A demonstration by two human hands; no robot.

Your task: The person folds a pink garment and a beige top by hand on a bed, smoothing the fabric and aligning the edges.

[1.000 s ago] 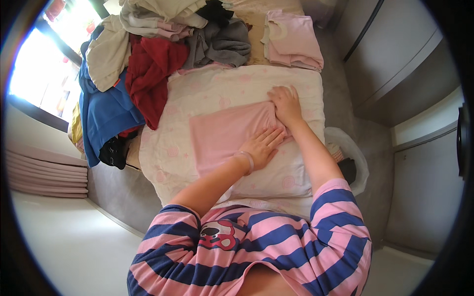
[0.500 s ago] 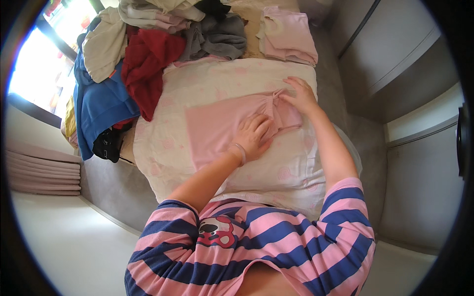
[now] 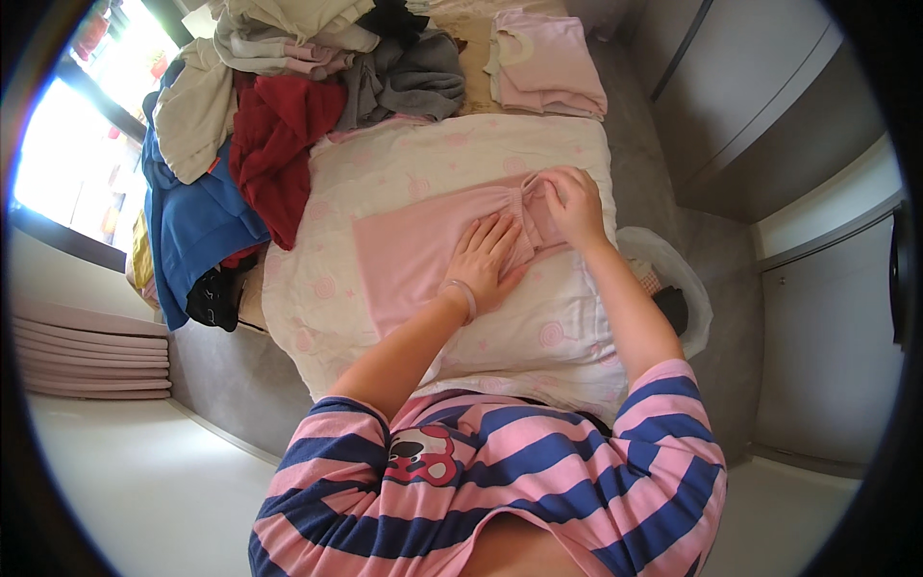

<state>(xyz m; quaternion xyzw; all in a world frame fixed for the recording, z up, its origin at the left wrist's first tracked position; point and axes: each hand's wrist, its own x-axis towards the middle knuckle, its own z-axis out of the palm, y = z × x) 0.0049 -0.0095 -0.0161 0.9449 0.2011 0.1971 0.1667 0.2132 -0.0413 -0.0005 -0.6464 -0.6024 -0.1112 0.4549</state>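
A pale pink garment point(image 3: 413, 245) with a gathered elastic band lies folded flat on a white cloth with pink prints point(image 3: 327, 255). My left hand point(image 3: 486, 260) rests palm down on it, fingers stretched out just left of the gathered band. At the garment's far right corner, my right hand point(image 3: 575, 204) has its fingers curled with the thumb against the fabric, pinching the edge beside the band. The curled fingertips are partly hidden behind the hand.
Piled clothes stand at the far left, among them a red garment point(image 3: 279, 144), a blue one point(image 3: 197, 212) and a grey one point(image 3: 409, 82). Folded pink clothes point(image 3: 548, 62) lie at the far right. A clear plastic bag point(image 3: 697, 298) with things inside sits right of my right forearm.
My right hand has gone from spread fingers at the garment's far right corner to a pinch on its edge. My left hand stays on the fabric, its fingers now lying flatter.
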